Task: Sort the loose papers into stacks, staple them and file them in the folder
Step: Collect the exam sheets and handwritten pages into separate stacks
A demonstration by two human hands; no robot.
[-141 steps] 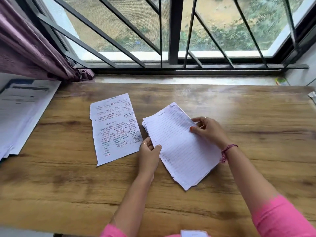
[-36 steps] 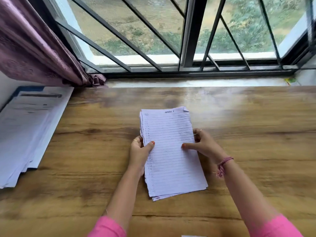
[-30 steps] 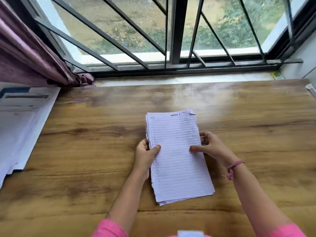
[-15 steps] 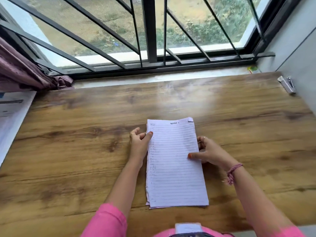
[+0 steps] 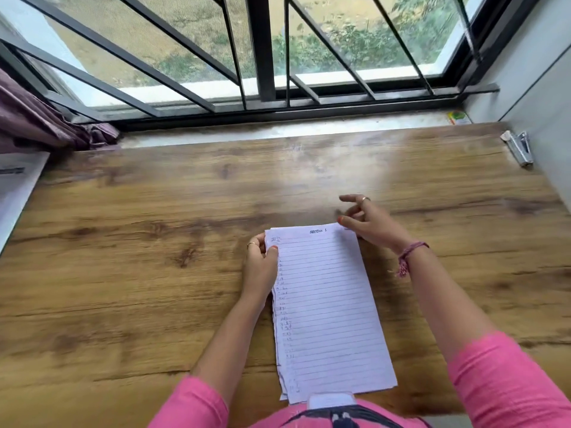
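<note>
Lying lengthwise on the middle of a wooden worktop (image 5: 154,273), one stack of lined papers (image 5: 327,307) is seen from above, its near end at the worktop's near edge and its top sheet headed with a short handwritten title. The stack's far left edge is gripped by the left hand (image 5: 261,267), thumb on top of the top sheet and fingers curled at the side. The right hand (image 5: 367,220) is held at the stack's far right corner, thumb tip touching the corner and the other fingers spread loosely above the wood; whether the corner is pinched cannot be told. One ring is worn on each hand, and one thread band on the right wrist. One metal stapler (image 5: 519,148) lies at the far right of the worktop, beside the wall, well apart from the stack. Part of one pile of printed sheets (image 5: 15,186) is seen at the left edge. One purple curtain (image 5: 37,122) is bunched at the far left, below a barred window (image 5: 262,57).
</note>
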